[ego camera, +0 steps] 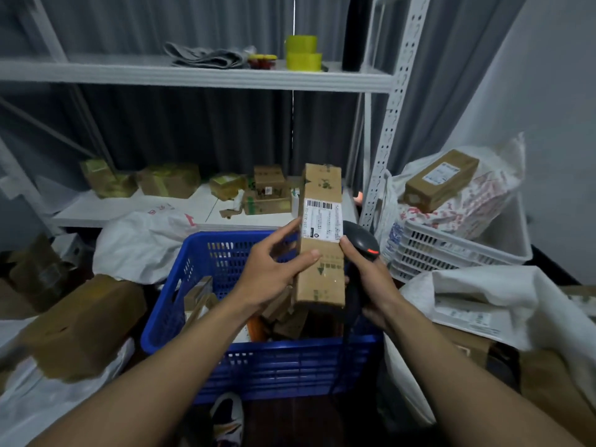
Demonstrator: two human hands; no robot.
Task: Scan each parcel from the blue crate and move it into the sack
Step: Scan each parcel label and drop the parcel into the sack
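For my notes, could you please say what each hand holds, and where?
Left hand grips the upright parcel at its middle; right hand grips the black scanner by its handle.

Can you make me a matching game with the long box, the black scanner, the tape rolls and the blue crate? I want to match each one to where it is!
Things:
1. long brown cardboard parcel with a white barcode label
2. black handheld scanner with a red button
3. two yellow-green tape rolls
4. blue plastic crate

Places:
A. on the top white metal shelf
B. gripped by the right hand
C. low down under both hands, with boxes inside
D. held upright by the left hand

Pairs: 1-D, 2-B, 3-A, 4-C
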